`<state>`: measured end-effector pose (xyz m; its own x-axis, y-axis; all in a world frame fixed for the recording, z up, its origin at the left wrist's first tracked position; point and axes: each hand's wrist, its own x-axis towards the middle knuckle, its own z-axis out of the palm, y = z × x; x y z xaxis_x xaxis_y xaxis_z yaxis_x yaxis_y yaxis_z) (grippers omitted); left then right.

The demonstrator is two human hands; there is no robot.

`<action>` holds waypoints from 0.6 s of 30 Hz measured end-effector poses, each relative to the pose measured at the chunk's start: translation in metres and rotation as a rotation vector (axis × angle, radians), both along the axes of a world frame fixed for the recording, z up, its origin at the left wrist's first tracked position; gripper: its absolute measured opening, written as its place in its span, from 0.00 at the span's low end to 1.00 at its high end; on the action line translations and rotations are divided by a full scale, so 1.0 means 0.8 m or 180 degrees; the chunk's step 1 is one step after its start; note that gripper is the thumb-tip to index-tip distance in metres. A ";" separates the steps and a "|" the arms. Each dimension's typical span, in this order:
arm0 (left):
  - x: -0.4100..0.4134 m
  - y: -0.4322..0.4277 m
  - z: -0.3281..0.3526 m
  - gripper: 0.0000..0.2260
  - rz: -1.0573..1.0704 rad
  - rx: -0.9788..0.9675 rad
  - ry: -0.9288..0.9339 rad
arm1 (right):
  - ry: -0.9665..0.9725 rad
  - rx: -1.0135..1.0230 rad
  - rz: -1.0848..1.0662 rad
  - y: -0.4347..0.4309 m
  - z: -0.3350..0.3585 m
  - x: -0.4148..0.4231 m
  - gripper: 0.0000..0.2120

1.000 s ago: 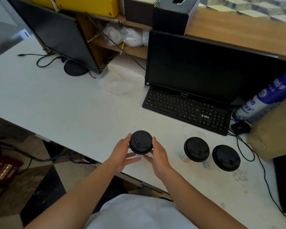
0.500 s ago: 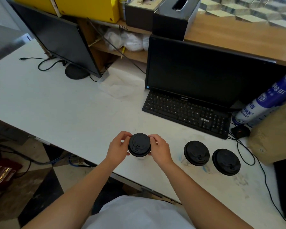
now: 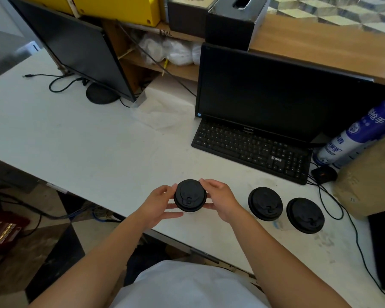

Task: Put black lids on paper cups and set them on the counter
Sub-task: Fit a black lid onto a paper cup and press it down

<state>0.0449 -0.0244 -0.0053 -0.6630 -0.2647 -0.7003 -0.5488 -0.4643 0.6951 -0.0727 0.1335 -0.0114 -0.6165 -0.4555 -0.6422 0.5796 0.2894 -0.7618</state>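
A paper cup with a black lid stands near the front edge of the white counter. My left hand grips its left side and my right hand grips its right side, fingers curled on the lid's rim. The cup body is almost wholly hidden under the lid. Two more lidded cups stand side by side to the right, apart from my hands.
A black keyboard and monitor sit behind the cups. A second monitor stands at the back left. A blue spray can, a mouse, cables and a brown sack crowd the right side.
My fingers have closed in around the lid's rim from both sides, and the cup has settled slightly lower toward the counter. The two other cups have not moved.
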 end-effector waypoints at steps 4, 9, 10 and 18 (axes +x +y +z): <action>-0.004 -0.006 0.001 0.04 -0.0366 -0.1274 0.0468 | 0.1197 0.0362 0.0211 -0.001 -0.003 -0.008 0.07; -0.009 0.007 0.011 0.11 -0.0439 -0.2069 0.0673 | 0.1757 0.0758 -0.0225 -0.016 -0.007 0.004 0.05; -0.011 0.010 0.010 0.11 -0.0315 -0.1997 0.0596 | 0.1502 0.0737 -0.0438 -0.017 -0.009 0.007 0.06; -0.006 0.021 0.009 0.12 0.0081 -0.0729 0.0173 | 0.0512 0.0521 -0.0695 -0.002 -0.031 0.020 0.11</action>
